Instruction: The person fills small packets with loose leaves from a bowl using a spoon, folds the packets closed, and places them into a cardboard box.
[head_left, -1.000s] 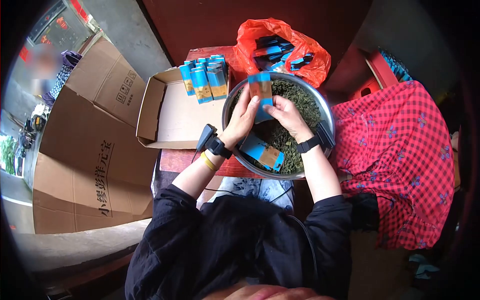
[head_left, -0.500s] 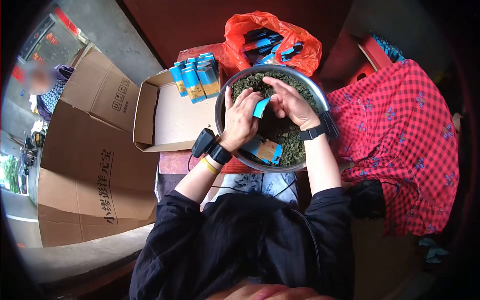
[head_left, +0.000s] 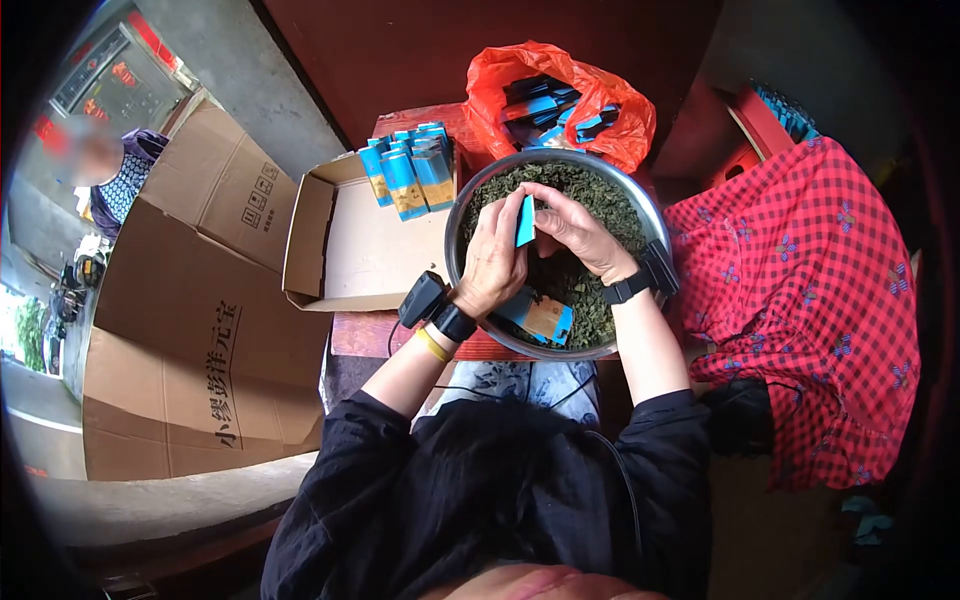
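A small blue paper packet [head_left: 526, 222] is upright over a steel basin [head_left: 652, 200] of dried green leaves [head_left: 590, 190]. My left hand [head_left: 490, 255] grips it, fingers along its left side. My right hand [head_left: 580, 235] is curved against the other side, its fingertips meeting my left fingertips at the top and its thumb by the packet's edge. The lower part of the packet and the undersides of both hands are hidden. Below my hands, a blue and tan packet [head_left: 545, 318] lies on the leaves at the near rim.
Left of the basin, a shallow cardboard box [head_left: 330, 245] has several upright packets [head_left: 412, 180] at its back right. A red plastic bag [head_left: 630, 110] of packets stands behind. Checkered cloth [head_left: 800, 290] lies right, a large carton [head_left: 190, 350] left. A person [head_left: 120, 185] is in the background.
My right hand has closed in leftward onto the packet, its fingertips now meeting my left hand's. The packet stands more upright. The whole view has shifted slightly.
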